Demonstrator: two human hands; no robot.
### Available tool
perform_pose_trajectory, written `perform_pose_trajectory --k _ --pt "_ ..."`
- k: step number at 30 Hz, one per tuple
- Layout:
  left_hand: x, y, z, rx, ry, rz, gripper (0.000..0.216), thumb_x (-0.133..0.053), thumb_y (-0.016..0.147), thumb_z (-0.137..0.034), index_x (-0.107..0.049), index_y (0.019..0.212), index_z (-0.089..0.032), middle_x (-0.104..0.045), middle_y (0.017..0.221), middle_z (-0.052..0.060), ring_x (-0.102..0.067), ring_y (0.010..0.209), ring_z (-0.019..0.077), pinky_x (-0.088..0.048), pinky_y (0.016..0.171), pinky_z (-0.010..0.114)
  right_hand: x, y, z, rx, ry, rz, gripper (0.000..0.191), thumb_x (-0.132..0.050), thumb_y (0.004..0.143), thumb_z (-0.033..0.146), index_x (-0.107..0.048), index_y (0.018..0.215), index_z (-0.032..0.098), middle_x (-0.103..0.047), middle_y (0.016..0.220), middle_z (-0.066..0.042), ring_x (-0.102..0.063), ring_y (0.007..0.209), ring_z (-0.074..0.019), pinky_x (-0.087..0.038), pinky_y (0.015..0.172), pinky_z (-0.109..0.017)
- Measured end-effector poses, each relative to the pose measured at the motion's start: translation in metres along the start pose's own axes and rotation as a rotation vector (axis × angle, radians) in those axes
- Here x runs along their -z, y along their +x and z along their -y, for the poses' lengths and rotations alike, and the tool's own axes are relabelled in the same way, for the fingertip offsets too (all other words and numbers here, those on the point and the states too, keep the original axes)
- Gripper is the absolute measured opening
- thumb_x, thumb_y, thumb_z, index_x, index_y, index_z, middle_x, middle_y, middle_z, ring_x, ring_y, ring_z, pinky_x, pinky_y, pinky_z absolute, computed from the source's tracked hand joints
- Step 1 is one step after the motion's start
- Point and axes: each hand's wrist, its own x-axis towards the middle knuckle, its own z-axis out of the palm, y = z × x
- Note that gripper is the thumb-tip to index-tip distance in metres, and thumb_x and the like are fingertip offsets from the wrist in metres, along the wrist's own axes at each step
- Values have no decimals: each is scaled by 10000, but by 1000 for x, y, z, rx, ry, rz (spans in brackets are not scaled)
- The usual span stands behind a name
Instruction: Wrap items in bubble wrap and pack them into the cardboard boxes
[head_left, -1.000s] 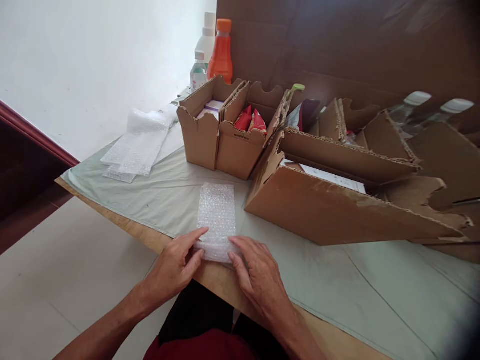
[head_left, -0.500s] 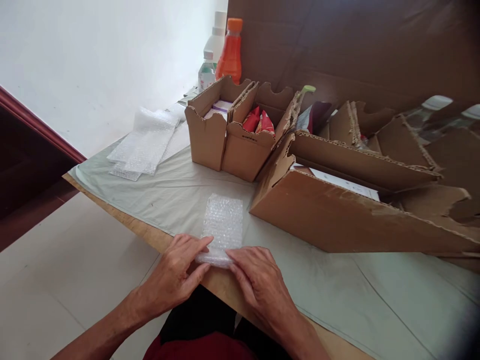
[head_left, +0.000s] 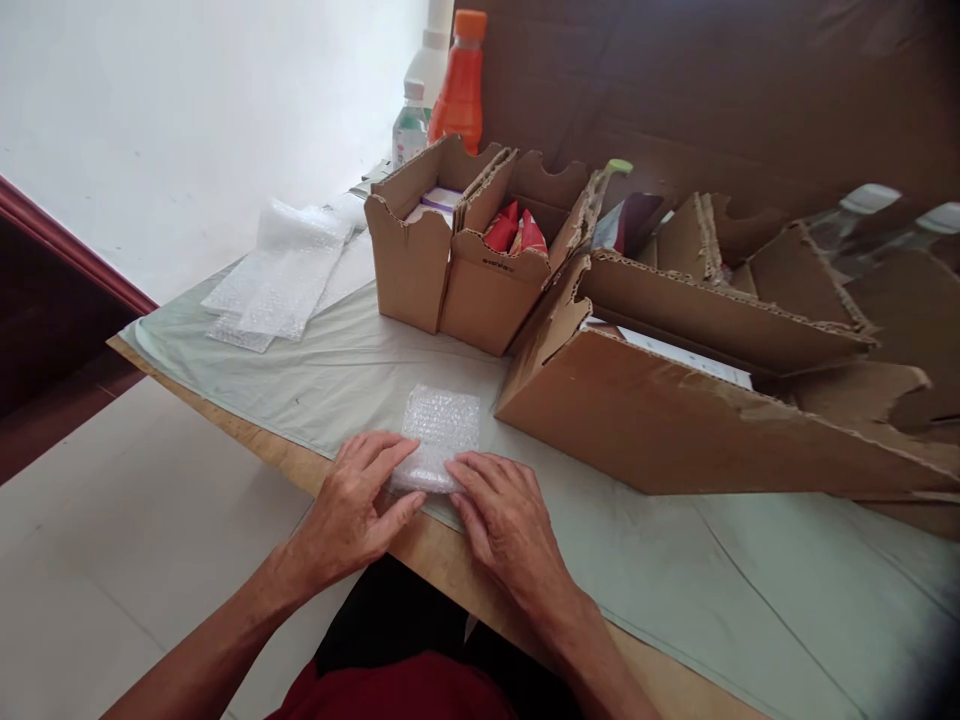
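Note:
A small sheet of clear bubble wrap [head_left: 441,418] lies by the table's front edge, its near end folded over into a thick flap. My left hand [head_left: 367,500] grips the left end of that fold, fingers on top and thumb at the near side. At the right end, my right hand [head_left: 502,515] holds the fold the same way, with the fingertips pressing on the wrap. Whether anything lies inside the fold cannot be made out. More bubble wrap sheets [head_left: 277,270] are stacked loosely at the left of the table.
Cardboard bins [head_left: 409,260] stand along the back, one with red packets [head_left: 517,232]. A long cardboard bin [head_left: 675,420] holding a white box [head_left: 686,355] is close on the right. An orange bottle [head_left: 459,90] stands behind. The table edge [head_left: 300,470] runs diagonally in front.
Both hands have moved forward, away from my body, with the folded end of the bubble wrap. The flat part of the sheet is now shorter.

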Motion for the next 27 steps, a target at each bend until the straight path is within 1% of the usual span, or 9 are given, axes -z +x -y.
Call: perform_pose_trajectory --k 4,9,13,15,17,20,23,25,27 --pt "11 -7 -7 26 -119 86 356 -560 969 -184 -572 1324 -166 -709 997 63 -639 941 209 -509 870 375 12 -7 4 -30 129 68 230 -513 1022 167 -623 1220 209 -768 1084 -44 -691 954 -212 -500 871 -373" --pt "-7 13 8 79 63 -7 285 -556 981 -255 -665 1209 -124 -701 869 74 -619 808 240 -512 778 410 9 -10 9 -34 -139 -119 330 -539 1010 271 -588 1318 164 -661 1314 -171 -633 1117 -311 -490 900 -450" --pt "-14 17 9 142 62 -85 328 -557 982 -316 -665 1211 -107 -695 970 122 -640 908 281 -522 823 460 0 -1 6 -8 -197 32 298 -627 923 160 -656 1218 196 -695 1275 -122 -632 1123 -324 -488 894 -464" --pt "-10 8 0 273 -75 -125 351 -567 976 -341 -646 1250 -138 -680 994 104 -651 919 250 -544 804 412 -4 4 -1 -38 -166 40 292 -612 931 129 -664 1209 201 -717 1245 -105 -653 1085 -301 -499 857 -437" --pt "-6 -6 -12 476 -290 -150 394 -599 955 -377 -618 1295 -179 -677 1024 85 -667 920 219 -565 779 360 -5 6 -6 -76 -106 -9 280 -573 963 135 -663 1218 206 -736 1213 -100 -671 1051 -275 -504 839 -410" --pt "-7 -22 -27 715 -668 -149 613 -669 894 -417 -491 1436 -190 -677 1192 118 -689 1055 236 -585 880 374 -3 2 -4 -107 38 -75 272 -515 992 144 -667 1208 210 -763 1148 -87 -694 998 -244 -509 839 -390" --pt "-13 -26 -38 772 -962 -87 865 -728 843 -424 -314 1560 -173 -669 1278 150 -667 1177 275 -550 1000 416 7 -10 9 -106 221 -63 265 -518 983 147 -674 1186 218 -772 1099 -65 -702 968 -220 -519 872 -387" --pt "-16 -25 -42 763 -1028 -14 913 -740 843 -423 -270 1590 -194 -699 1213 123 -691 1103 255 -560 969 389 16 -24 17 -151 325 -42 261 -528 975 159 -684 1168 239 -759 1128 -58 -695 1011 -215 -529 918 -388" --pt "-17 -25 -46 750 -1008 65 891 -747 851 -432 -294 1591 -226 -718 1084 73 -704 939 209 -580 858 328 27 -40 19 -259 420 -44 286 -563 958 211 -677 1216 257 -705 1272 -79 -660 1153 -241 -525 997 -415"
